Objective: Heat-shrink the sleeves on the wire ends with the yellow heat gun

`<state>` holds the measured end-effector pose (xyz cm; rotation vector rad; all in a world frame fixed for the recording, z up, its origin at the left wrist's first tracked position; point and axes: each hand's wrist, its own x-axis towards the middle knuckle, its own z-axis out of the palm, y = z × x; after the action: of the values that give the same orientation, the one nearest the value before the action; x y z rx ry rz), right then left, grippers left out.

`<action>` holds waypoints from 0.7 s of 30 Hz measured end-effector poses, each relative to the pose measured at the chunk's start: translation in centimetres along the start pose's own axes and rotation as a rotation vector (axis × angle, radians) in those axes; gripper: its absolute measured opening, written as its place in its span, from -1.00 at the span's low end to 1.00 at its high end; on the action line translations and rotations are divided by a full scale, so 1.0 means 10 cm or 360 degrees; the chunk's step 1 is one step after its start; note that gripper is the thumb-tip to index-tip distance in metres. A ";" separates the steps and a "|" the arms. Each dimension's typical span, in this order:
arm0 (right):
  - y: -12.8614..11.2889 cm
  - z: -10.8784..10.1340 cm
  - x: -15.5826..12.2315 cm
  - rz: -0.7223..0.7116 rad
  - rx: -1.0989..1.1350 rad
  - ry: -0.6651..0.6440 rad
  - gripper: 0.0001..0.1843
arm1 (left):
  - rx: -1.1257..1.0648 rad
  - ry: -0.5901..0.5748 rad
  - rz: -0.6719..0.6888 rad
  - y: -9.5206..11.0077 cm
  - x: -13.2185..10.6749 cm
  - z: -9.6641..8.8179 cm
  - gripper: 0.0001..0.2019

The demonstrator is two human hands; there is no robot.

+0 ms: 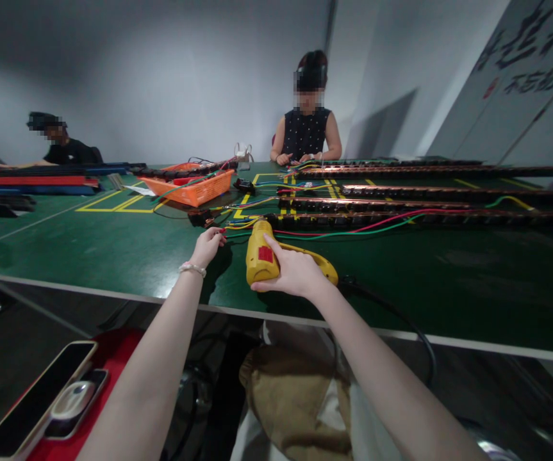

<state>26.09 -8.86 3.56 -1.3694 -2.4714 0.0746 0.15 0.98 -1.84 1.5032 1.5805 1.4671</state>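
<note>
A yellow heat gun [261,256] with a red label is in my right hand [298,272], its fingers wrapped round the body. The nozzle points away from me, over a bundle of coloured wires [247,224] on the green table. Just left of it, my left hand [210,244] pinches the red end of a wire near the tabletop. A long black strip with copper windings [353,221] runs off to the right from the bundle. Along it lie a red wire [377,221] and a green wire [343,235].
An orange basket [199,190] with wires and parts stands beyond my left hand. More copper-wound strips [430,171] lie farther back. A person [306,128] sits opposite, another [72,150] at far left. The heat gun's black cord [401,314] hangs over the table edge.
</note>
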 end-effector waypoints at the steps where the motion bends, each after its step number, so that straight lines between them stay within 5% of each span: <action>1: 0.00 0.00 0.00 -0.0012 -0.0015 0.0015 0.25 | 0.0001 0.0005 -0.0001 0.00 0.00 0.00 -0.78; 21: -0.36 0.14 -0.08 -0.0336 -0.0089 0.0112 0.28 | 0.0117 0.0065 -0.0016 0.03 -0.01 0.01 -0.81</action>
<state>23.13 -11.33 2.78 -1.1037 -2.5590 -0.0895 0.36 0.88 -1.67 1.5127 1.6807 1.4573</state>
